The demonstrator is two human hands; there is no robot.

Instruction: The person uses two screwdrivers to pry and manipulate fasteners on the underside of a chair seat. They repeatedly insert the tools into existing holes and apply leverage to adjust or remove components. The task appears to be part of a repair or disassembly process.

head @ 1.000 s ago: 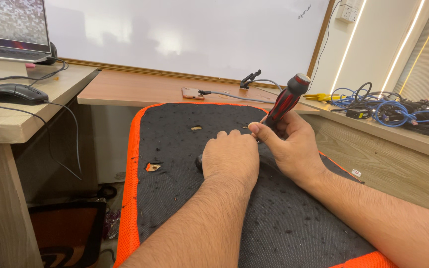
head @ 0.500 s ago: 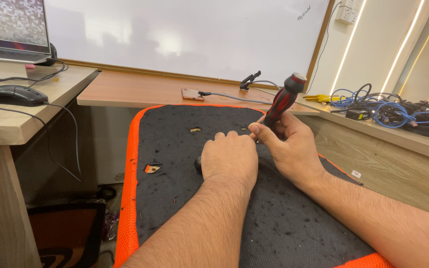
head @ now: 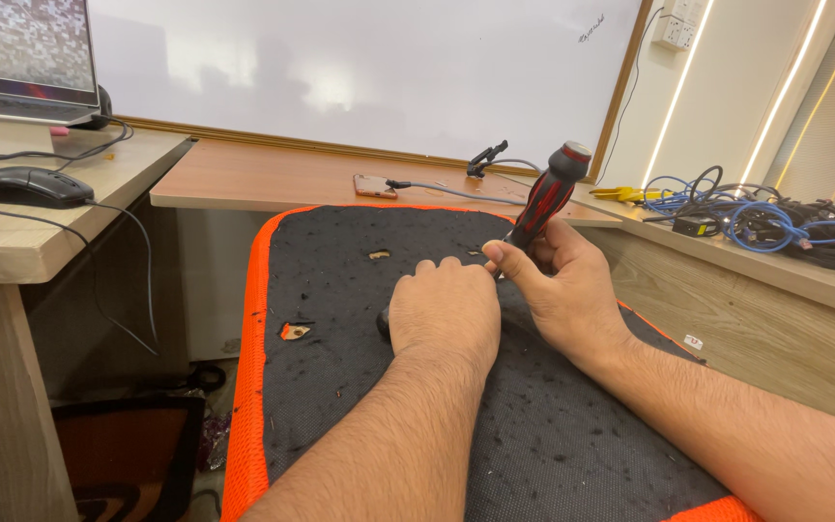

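Note:
My right hand [head: 561,287] grips a red and black screwdriver [head: 545,198], tilted with its handle up and to the right and its tip hidden behind my fingers. My left hand [head: 445,311] lies fist-like, knuckles up, over a small dark object [head: 383,321] on a black fabric pad with an orange border [head: 249,367]. Only a sliver of that object shows at the hand's left edge. Both hands touch each other near the pad's middle. The pad has small torn holes [head: 294,331].
A wooden shelf [head: 263,179] behind the pad carries a phone [head: 376,186] with a cable. Tangled blue and black cables [head: 756,217] lie on the ledge at right. A desk at left holds a black mouse [head: 33,187] and a monitor [head: 21,58]. A whiteboard [head: 359,68] spans the back wall.
The screwdriver handle has tipped slightly and my right hand has shifted a little around it. My left hand stays pressed on the pad.

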